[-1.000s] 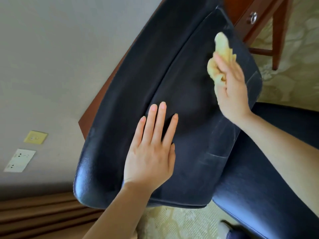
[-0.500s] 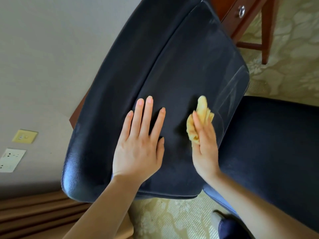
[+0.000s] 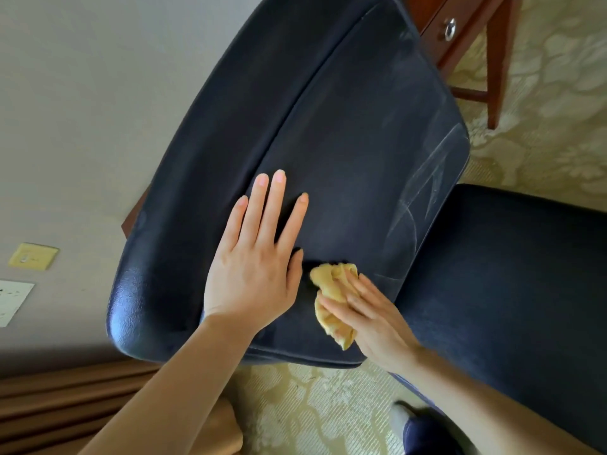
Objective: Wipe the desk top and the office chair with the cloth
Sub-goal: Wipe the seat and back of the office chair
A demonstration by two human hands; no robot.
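1. Wall [image 3: 82, 110]: plain, pale; fills the far left.
2. Carpet [image 3: 558, 93]: cream with a pale pattern; far right, and again near, below the chair.
3. Office chair, backrest [image 3: 345, 126]: dark, leather-like, with a seam running along it; takes up the centre. Faint pale streaks show toward its right edge.
4. Office chair, seat [image 3: 525, 274]: same dark cover; right of the backrest.
5. Desk [image 3: 502, 60]: reddish wood, far right behind the backrest. One leg, a crossbar and a drawer front with a round metal knob [image 3: 450, 29] show; the top is hidden.
6. Curtain [image 3: 49, 395]: brown folds, near left corner.
7. Left hand [image 3: 256, 267]: released, lying flat on the near part of the backrest, fingers straight and slightly spread, pointing away.
8. Right hand [image 3: 377, 320]: just right of the left hand, at the near right corner of the backrest. It grasps the cloth, fingers and thumb laid over the bunched fabric and pressing it against the backrest.
9. Cloth [image 3: 331, 287]: yellow, crumpled; on the backrest between the two hands, sticking out beyond the right hand's fingertips and below its thumb.
10. Shoe [image 3: 423, 428]: dark with a pale toe; near, on the carpet.
11. Yellow wall plate [image 3: 33, 256] and white socket plate [image 3: 13, 302]: left edge, on the wall.
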